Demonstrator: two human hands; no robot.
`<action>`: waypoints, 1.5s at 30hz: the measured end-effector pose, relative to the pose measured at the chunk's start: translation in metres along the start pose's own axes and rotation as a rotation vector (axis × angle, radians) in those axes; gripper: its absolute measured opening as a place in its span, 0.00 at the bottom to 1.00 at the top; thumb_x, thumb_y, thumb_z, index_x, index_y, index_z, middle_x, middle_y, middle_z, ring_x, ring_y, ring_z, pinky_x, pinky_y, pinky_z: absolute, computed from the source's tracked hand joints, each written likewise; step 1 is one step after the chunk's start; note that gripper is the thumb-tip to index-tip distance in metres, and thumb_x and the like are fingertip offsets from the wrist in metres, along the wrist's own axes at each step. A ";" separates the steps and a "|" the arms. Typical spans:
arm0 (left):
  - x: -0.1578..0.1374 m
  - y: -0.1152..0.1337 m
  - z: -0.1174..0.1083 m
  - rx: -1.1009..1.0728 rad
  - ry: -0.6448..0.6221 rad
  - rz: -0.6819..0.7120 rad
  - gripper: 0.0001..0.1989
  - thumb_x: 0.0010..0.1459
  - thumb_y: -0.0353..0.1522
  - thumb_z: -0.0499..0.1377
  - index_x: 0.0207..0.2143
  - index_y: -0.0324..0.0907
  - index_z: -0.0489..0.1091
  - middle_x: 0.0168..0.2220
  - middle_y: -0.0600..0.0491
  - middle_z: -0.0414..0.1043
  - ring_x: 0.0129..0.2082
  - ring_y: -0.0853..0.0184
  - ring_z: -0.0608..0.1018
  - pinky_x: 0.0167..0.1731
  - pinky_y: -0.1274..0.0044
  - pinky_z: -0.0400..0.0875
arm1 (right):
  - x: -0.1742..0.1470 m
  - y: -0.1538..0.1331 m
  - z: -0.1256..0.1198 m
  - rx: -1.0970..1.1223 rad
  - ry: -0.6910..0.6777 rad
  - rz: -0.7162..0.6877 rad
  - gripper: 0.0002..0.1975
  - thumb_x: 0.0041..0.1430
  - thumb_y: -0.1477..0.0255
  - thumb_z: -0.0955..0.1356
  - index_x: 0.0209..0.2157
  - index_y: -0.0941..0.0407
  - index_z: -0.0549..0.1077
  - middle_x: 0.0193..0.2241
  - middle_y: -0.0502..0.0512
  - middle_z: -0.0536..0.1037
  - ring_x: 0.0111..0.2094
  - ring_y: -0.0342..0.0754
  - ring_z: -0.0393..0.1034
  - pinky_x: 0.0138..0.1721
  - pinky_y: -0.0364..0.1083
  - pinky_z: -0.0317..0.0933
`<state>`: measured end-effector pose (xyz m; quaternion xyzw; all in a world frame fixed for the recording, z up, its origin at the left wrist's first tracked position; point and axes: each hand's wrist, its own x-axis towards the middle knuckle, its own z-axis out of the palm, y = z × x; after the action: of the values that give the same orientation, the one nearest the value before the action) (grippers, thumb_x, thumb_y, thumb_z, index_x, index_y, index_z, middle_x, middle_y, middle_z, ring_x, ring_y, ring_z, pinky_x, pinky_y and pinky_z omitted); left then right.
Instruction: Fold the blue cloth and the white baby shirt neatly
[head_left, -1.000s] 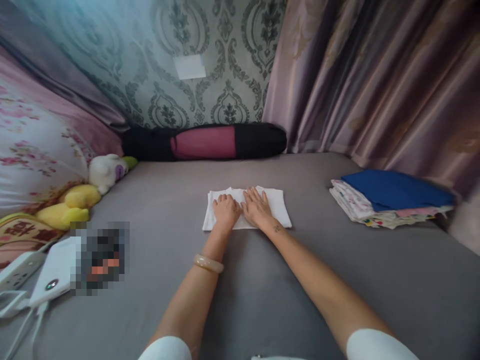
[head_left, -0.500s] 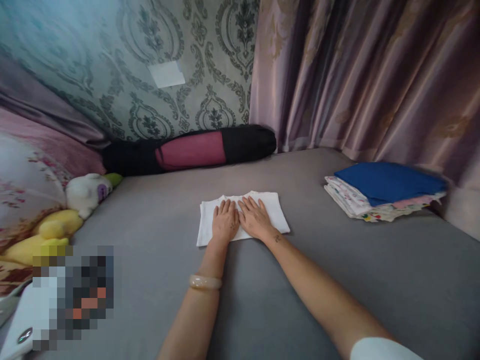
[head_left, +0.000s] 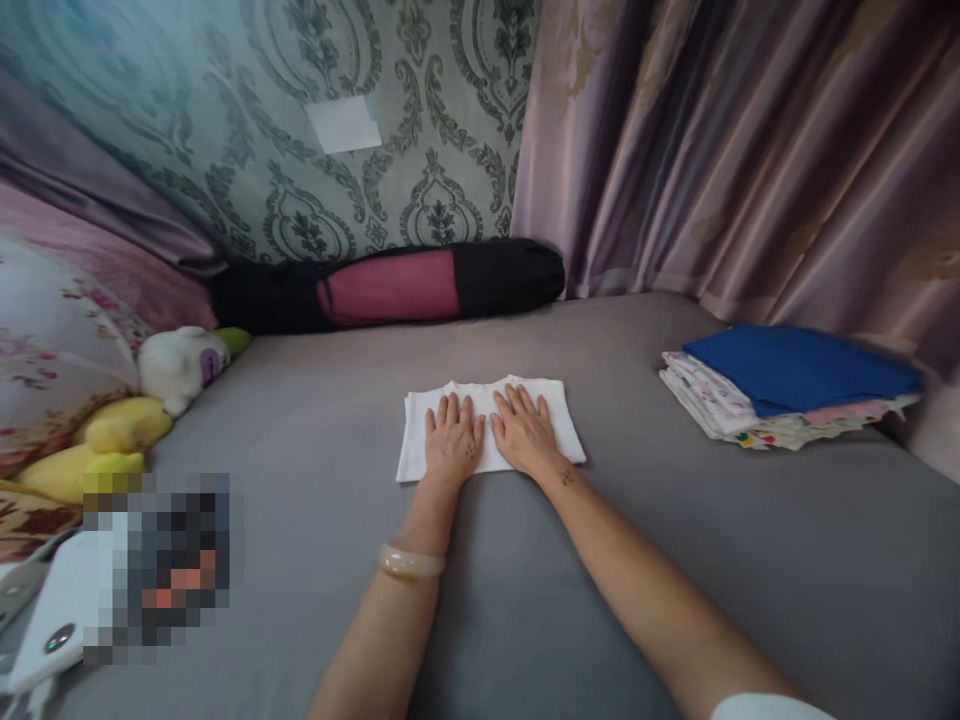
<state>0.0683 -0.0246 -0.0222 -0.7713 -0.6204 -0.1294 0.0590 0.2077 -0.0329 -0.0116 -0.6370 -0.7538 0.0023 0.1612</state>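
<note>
A white folded piece of cloth [head_left: 415, 430], perhaps a garment, lies flat on the grey bed sheet [head_left: 300, 560]. My left hand [head_left: 454, 442] rests palm down on its left half, fingers stretched out. On the right half lies my right hand [head_left: 526, 430], also flat with fingers spread. A small gap with white cloth shows between the two hands. Neither hand grips anything. A pale bangle [head_left: 411, 561] circles my left wrist.
To the right sits a stack of folded cloths [head_left: 795, 375], blue on top. A long black and maroon bag [head_left: 390, 287] lies along the wall. Plush toys [head_left: 176, 367] line the left side, near a white device [head_left: 67, 600] partly blurred out. Curtains [head_left: 637, 150] hang behind.
My hands have moved slightly apart on the white cloth, the right one shifting to the right. Both stay flat. The view has shifted a little.
</note>
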 end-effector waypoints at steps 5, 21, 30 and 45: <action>0.000 -0.002 0.000 -0.033 0.027 -0.017 0.26 0.66 0.40 0.41 0.59 0.37 0.62 0.61 0.39 0.61 0.62 0.53 0.62 0.60 0.58 0.55 | 0.002 0.000 -0.002 0.012 -0.011 0.001 0.24 0.68 0.65 0.55 0.62 0.58 0.60 0.64 0.61 0.56 0.65 0.56 0.45 0.63 0.61 0.36; -0.001 -0.009 -0.001 -0.044 0.052 -0.128 0.23 0.66 0.35 0.41 0.55 0.36 0.65 0.59 0.39 0.64 0.61 0.53 0.65 0.58 0.58 0.58 | 0.006 -0.026 0.003 0.050 -0.050 -0.146 0.24 0.68 0.66 0.53 0.62 0.57 0.60 0.64 0.58 0.57 0.65 0.53 0.46 0.63 0.57 0.38; -0.001 -0.003 -0.006 -0.069 0.110 -0.070 0.24 0.66 0.34 0.40 0.59 0.34 0.61 0.62 0.39 0.60 0.64 0.56 0.59 0.62 0.59 0.52 | 0.004 -0.013 -0.001 0.016 0.040 -0.057 0.25 0.66 0.69 0.55 0.63 0.59 0.59 0.64 0.60 0.56 0.66 0.54 0.44 0.64 0.59 0.34; -0.003 0.002 -0.002 -0.051 -0.042 -0.047 0.29 0.66 0.43 0.42 0.62 0.35 0.59 0.64 0.40 0.56 0.65 0.53 0.58 0.61 0.58 0.52 | 0.001 -0.001 0.001 -0.016 0.022 0.019 0.25 0.66 0.69 0.55 0.62 0.60 0.59 0.64 0.62 0.57 0.65 0.55 0.47 0.62 0.59 0.40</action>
<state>0.0698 -0.0281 -0.0206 -0.7604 -0.6358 -0.1304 0.0235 0.2058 -0.0316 -0.0117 -0.6455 -0.7458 -0.0091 0.1642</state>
